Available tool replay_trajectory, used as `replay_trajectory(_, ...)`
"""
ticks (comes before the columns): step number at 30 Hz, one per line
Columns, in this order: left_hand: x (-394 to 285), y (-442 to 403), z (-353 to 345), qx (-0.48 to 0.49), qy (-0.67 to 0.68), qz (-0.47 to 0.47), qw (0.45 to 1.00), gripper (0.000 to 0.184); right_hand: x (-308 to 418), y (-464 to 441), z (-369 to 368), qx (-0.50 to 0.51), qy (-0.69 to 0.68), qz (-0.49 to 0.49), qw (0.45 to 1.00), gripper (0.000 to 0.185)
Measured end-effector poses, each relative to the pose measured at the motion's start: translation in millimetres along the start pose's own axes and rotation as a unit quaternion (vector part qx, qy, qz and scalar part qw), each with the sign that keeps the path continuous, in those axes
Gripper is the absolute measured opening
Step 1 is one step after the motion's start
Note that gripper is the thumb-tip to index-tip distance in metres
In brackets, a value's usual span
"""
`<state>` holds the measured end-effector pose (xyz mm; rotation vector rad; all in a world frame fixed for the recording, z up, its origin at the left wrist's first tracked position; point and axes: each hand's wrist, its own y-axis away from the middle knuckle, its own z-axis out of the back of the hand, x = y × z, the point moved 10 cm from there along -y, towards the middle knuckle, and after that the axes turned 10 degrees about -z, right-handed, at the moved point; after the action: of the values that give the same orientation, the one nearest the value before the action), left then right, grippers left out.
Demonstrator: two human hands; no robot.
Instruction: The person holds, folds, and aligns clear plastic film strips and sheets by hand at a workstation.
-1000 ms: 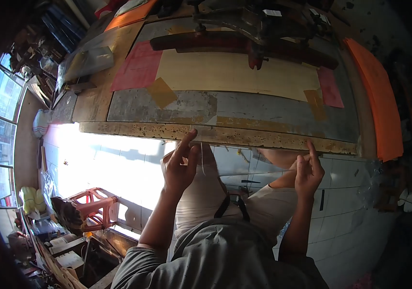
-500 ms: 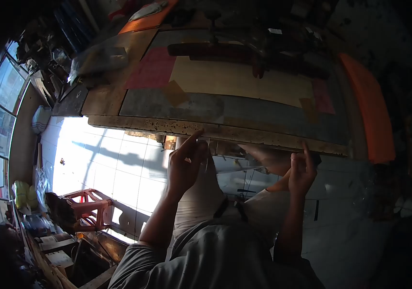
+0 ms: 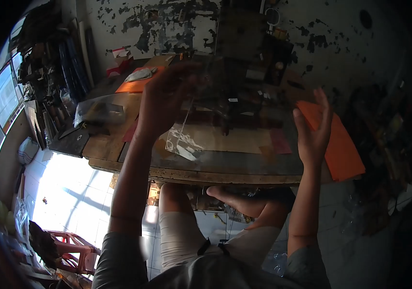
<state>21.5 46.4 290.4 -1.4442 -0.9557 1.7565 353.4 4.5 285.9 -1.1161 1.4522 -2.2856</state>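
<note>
The clear plastic sheet (image 3: pixel 181 144) hangs in the air over the bench (image 3: pixel 201 176), not laid flat, and its upper part seems pinched by the left hand (image 3: pixel 165 96), whose fingertips are blurred. The right hand (image 3: pixel 314 132) is open and holds nothing, near the orange sheets (image 3: pixel 343 151). Between the hands the air is free, but the dark metal frame (image 3: pixel 237 107) takes room behind, and both forearms pass over the bench's front edge.

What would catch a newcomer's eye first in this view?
Probably the glaring patch of sunlit floor at the left, beside the dim workbench. Next, the bright orange sheet at the bench's right end, by the raised, open right hand. Clear plastic hangs from the blurred left hand above the bench.
</note>
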Motion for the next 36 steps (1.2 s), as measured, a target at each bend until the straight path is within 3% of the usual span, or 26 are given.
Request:
replay_trajectory(2, -26.5, -31.8, -19.3, 0.048, -0.029, -0.068, 0.996, 0.026, 56.5, -20.0, -8.2, 0.037, -0.054, 0.111, 0.992, 0.068)
replay_trajectory(5, -58.4, -70.2, -46.9, 0.109, -0.140, -0.157, 0.972, 0.022, 121.0, -47.5, -26.5, 0.067, -0.111, 0.196, 0.972, 0.057)
replay_trajectory(8, -70.7, -91.7, -56.2, 0.094, -0.142, -0.228, 0.959, 0.024, 107.9, -87.4, -63.6, 0.167, -0.166, 0.074, 0.969, 0.037)
replay_trajectory(11, -47.7, -89.0, -20.6, 0.088, -0.232, -0.094, 0.964, 0.029, 101.6, -116.8, -53.2, 0.082, -0.249, 0.088, 0.961, 0.020)
replay_trajectory(14, -22.0, -76.1, 17.5, 0.083, -0.251, -0.111, 0.958, 0.036, 86.9, -117.3, -28.0, 0.013, -0.278, 0.101, 0.955, 0.019)
replay_trajectory(17, -9.9, -69.1, 38.5, 0.078, -0.232, -0.073, 0.967, 0.023, 65.0, -104.9, -16.3, -0.056, -0.292, 0.074, 0.952, 0.020)
replay_trajectory(18, -1.5, -67.1, 47.0, 0.039, -0.163, -0.058, 0.984, 0.021, 56.5, -101.0, -14.7, -0.077, -0.286, 0.065, 0.953, 0.020)
replay_trajectory(20, 20.9, -63.7, 60.7, -0.036, -0.022, -0.026, 0.999, 0.018, 41.9, -98.1, -16.4, -0.080, -0.274, 0.037, 0.958, 0.021)
replay_trajectory(23, 30.9, -71.6, 66.3, -0.085, 0.057, -0.047, 0.994, 0.017, 30.6, -94.7, -26.2, -0.081, -0.271, 0.001, 0.959, 0.025)
replay_trajectory(30, 44.8, -76.8, 54.4, -0.062, -0.002, 0.000, 0.998, 0.024, 9.3, -92.8, -48.2, -0.095, -0.293, -0.041, 0.951, 0.035)
replay_trajectory(36, 61.4, -82.9, 47.2, -0.071, -0.040, 0.045, 0.996, 0.025, -14.9, -104.2, -69.9, -0.030, -0.303, -0.076, 0.950, 0.028)
